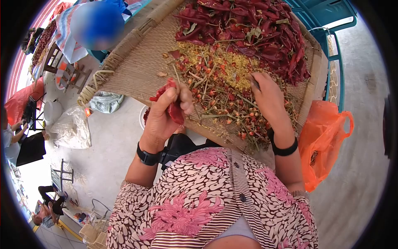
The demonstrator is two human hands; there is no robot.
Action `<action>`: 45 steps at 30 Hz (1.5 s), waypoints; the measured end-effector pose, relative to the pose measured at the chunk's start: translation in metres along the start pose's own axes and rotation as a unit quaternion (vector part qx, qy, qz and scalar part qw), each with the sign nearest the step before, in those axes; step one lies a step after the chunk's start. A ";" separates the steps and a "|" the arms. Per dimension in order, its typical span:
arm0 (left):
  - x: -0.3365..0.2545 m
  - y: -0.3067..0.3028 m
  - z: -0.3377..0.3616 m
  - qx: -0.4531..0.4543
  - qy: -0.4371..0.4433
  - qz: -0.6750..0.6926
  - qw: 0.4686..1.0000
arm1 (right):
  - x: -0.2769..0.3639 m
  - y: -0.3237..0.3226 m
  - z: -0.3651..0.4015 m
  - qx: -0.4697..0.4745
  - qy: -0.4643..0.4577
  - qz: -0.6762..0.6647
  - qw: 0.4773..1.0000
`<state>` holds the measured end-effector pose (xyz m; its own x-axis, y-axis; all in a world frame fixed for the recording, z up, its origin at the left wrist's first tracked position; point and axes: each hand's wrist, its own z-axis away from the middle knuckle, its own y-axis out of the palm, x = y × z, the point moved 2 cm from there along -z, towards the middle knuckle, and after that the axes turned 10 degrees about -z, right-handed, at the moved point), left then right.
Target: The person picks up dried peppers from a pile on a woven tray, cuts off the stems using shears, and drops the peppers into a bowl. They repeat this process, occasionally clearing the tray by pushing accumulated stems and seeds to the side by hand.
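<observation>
Clear bag on floor, well off left of left hand. Pale green bag nearer to it. Woven tray stretches out beyond both hands. Left hand pinching red chili by tray's near edge, stem poking up. Between hands: messy stems, yellow seeds just past those. Big chili heap further out. Right hand gripping small dark thing at seeds, can't tell what exactly. Orange bag right of right wrist.
</observation>
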<state>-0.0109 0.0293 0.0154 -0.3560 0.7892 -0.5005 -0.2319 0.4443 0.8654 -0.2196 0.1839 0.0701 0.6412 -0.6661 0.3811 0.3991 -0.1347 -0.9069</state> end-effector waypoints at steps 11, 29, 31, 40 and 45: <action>-0.036 -0.005 0.005 -0.201 0.017 -0.304 0.931 | 0.022 0.020 -0.009 0.089 -0.182 0.117 0.972; -0.056 -0.043 -0.122 0.084 0.057 -0.931 0.350 | -0.084 0.001 -0.024 0.007 0.099 0.205 0.974; -0.058 -0.049 -0.125 0.082 0.088 -0.925 0.360 | -0.068 0.009 -0.021 0.005 0.062 0.188 0.980; -0.059 -0.040 -0.124 0.068 0.058 -0.909 0.406 | 0.030 0.031 0.055 0.022 -0.126 0.048 0.991; -0.065 -0.052 -0.127 0.036 0.059 -0.910 0.408 | 0.014 -0.002 0.062 -0.022 -0.090 -0.026 0.995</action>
<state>-0.0910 -0.0990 -0.0008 0.3041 -0.9009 -0.3095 -0.1836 0.2634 -0.9470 -0.1707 0.2204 0.0887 0.7286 -0.5165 0.4499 0.4081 -0.2002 -0.8907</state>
